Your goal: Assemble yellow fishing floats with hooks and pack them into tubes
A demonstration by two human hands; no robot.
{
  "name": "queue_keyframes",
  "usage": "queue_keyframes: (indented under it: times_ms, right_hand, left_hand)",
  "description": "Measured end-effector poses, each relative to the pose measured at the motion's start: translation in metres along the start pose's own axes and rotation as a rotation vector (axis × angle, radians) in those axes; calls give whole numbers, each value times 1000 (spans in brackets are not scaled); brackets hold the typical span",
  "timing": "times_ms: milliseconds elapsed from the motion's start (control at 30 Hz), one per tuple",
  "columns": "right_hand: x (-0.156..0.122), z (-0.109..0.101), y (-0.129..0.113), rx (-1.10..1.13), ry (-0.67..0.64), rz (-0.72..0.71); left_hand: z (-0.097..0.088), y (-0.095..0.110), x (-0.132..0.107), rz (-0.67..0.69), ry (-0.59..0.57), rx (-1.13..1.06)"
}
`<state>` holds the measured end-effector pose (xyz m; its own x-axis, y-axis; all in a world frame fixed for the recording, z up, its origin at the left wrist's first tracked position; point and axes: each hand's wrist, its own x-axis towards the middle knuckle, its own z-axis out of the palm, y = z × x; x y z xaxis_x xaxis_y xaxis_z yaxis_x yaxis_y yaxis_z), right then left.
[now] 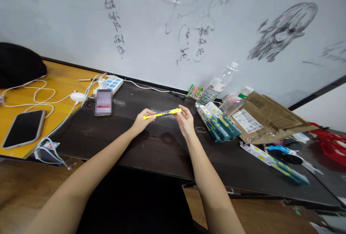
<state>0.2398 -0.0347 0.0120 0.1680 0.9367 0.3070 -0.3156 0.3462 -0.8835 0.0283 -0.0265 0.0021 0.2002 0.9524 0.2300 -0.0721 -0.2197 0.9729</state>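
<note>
A slim, pen-shaped tool with yellow ends and a dark middle (164,113) is held level above the dark table (162,147). My left hand (142,121) pinches its left end between thumb and fingers. At the other end, my right hand (185,120) grips the yellow tip with its fingertips. The tool's exact kind is too small to make out. Just right of my right hand lie several teal-and-white boxes with yellow pictures (218,122). A small metal clip-like piece (200,129) rests on the table between them and my right hand.
Two clear plastic bottles, one upright (216,86), one tilted (234,101), stand behind the boxes beside a brown package (273,115). Scissors (289,154) and another box (275,163) lie right. Left are a phone (24,128), power strip (115,84) and cables. A whiteboard (146,39) rises behind.
</note>
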Motion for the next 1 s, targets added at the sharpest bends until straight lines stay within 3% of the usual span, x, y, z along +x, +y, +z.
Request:
queue_keyframes:
  times_ms: [1000]
  right_hand:
    - [1,1,6,102,-4,40]
  left_hand:
    - [0,1,1,-11,-4,-4]
